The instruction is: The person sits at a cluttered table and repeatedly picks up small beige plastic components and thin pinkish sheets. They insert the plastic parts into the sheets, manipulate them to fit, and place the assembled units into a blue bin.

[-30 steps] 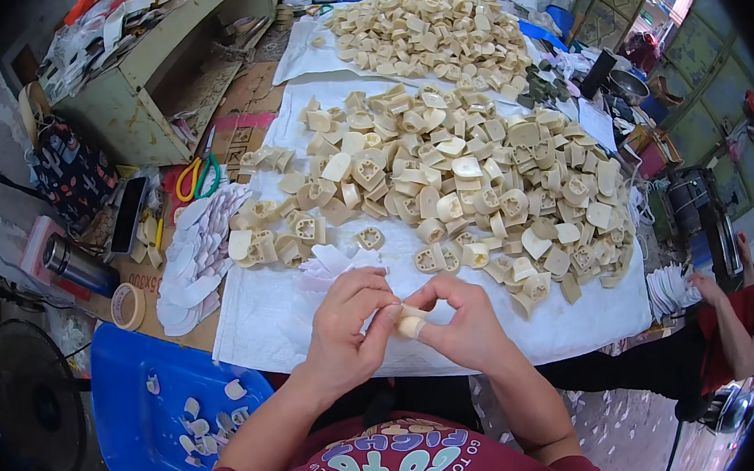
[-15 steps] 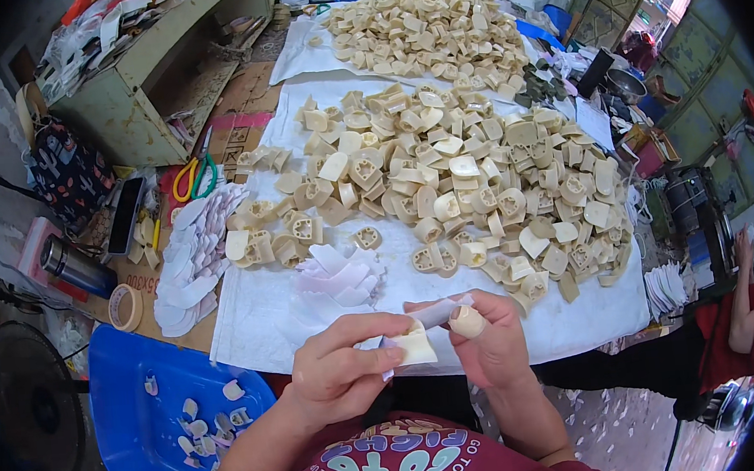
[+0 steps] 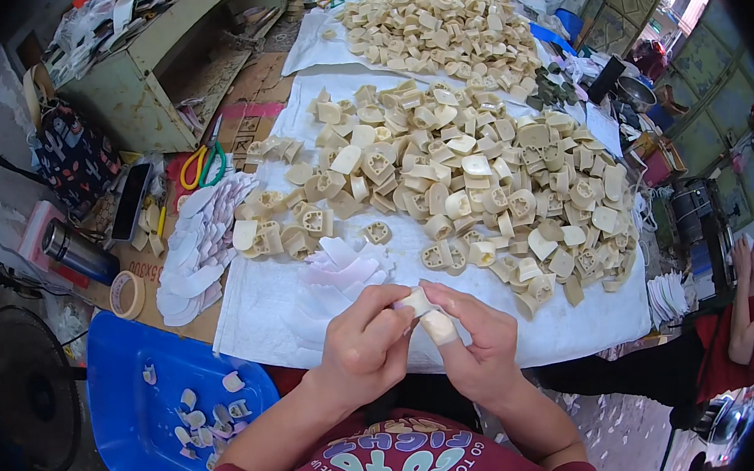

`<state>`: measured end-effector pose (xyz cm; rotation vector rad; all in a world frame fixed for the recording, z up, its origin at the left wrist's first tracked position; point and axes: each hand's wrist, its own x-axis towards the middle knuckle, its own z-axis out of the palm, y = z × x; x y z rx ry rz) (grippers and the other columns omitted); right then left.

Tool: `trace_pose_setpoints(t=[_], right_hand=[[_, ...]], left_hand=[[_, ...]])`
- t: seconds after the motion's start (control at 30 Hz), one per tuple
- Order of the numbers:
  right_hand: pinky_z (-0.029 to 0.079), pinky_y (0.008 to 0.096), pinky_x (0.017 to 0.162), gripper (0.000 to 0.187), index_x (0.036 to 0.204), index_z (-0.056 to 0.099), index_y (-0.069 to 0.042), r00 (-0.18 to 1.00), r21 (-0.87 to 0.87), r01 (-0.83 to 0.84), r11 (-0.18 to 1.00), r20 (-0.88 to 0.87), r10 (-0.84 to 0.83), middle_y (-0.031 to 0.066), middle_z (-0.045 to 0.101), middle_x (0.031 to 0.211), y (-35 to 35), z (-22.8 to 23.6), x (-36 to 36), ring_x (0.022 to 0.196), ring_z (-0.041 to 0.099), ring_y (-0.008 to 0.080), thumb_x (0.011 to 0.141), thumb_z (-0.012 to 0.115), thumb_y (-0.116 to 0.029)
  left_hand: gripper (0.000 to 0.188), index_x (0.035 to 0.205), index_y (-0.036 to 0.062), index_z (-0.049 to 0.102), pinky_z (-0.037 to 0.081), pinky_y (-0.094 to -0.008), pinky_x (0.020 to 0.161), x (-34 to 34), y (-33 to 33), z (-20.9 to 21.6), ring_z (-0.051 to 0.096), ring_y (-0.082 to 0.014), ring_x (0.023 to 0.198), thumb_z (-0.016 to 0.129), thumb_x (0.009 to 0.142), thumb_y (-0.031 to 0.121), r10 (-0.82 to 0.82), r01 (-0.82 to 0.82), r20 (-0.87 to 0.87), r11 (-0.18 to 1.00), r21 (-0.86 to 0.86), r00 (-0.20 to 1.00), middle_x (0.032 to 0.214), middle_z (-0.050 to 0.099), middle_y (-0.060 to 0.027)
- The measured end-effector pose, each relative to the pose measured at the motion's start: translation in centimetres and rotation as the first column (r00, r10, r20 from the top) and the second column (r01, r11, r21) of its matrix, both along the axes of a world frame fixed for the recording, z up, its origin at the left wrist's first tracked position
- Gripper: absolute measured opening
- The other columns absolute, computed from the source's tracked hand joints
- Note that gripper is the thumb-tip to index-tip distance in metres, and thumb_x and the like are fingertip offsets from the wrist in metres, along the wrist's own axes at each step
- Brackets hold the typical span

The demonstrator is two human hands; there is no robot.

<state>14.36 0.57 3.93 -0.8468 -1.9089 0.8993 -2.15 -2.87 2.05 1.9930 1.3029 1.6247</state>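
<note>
In front of my chest, my left hand and my right hand meet with a small cream shoe heel between their fingertips. The fingers of both hands are closed on it. A pale wrap covers my right thumb, which presses against the heel. The pale strip seen on it earlier is mostly hidden by my fingers. Just beyond my left hand lies a small pile of whitish cut strips. A large heap of similar cream heels, some showing ribbed hollow ends, spreads over the white cloth.
Left of the cloth lie a stack of pale strips, a tape roll, scissors, a phone and a flask. A blue basin holds several covered heels. A fan stands far left. Another person's arm shows at right.
My hands have come together. The pale strip that stretched between them is now drawn around the heel and mostly out of sight. The view has shifted slightly.
</note>
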Motion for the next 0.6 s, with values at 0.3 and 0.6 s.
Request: trace_pose_setpoints(t=[0.3, 0.6], right_hand=[[0.051, 0.0346, 0.087, 0.021, 0.1, 0.064, 0.0, 0.998, -0.061, -0.021, 0.998, -0.054, 0.018, 0.0159, 0.064, 0.111, 1.2, -1.6, -0.2, 0.105, 0.063, 0.0257, 0.08, 0.069, -0.004], [0.034, 0.0417, 0.106, 0.016, 0.098, 0.067, -0.004, 0.852, -0.527, -0.425, 0.736, -0.509, 0.127, 0.0112, 0.064, 0.117, 2.8, -2.3, 0.9, 0.121, 0.051, 0.0274, 0.082, 0.067, -0.005]], left_hand=[[0.021, 0.093, 0.0002, 0.062, 0.054, -0.032, 0.066, -0.4, 1.0, -0.2, 0.068, -0.0286, 0.085, 0.063, 0.076, -0.011, -0.033, 0.039, 0.078, 0.997, -0.074, 0.996, 0.113, 0.058, -0.0202], [0.017, 0.093, 0.0028, 0.06, 0.058, -0.0297, 0.069, -0.4, 1.1, -1.5, 0.064, -0.0174, 0.089, 0.067, 0.081, -0.007, 0.116, 0.675, 0.917, 0.642, -0.363, 0.383, 0.115, 0.056, -0.0102]])
